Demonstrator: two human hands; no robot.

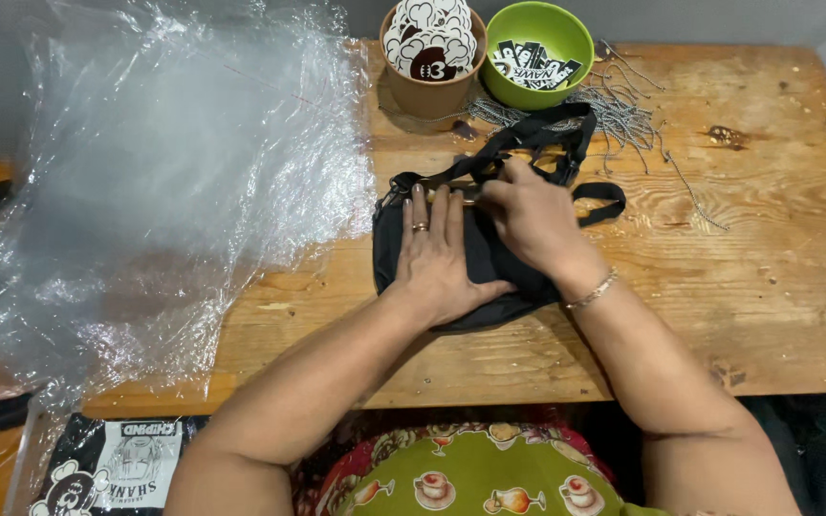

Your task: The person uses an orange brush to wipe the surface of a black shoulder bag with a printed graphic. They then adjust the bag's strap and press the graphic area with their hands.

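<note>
A small black bag [389, 250] with black straps [566, 129] lies on a wooden table [767, 287]. My left hand [437, 253] lies flat on the bag, fingers spread, a ring on one finger. Beside it, my right hand [532, 220], a bracelet at the wrist, rests on the bag's upper edge with its fingers pinched at the top, apparently on a small gold-coloured part near the zip.
A pile of clear plastic bags [164, 162] covers the table's left side. At the back stand a brown cup of round stickers [432, 53] and a green bowl of black tags [537, 53], with thin metal ball chains [623, 110] scattered beside them. A printed packet [112, 468] lies below the table's front left.
</note>
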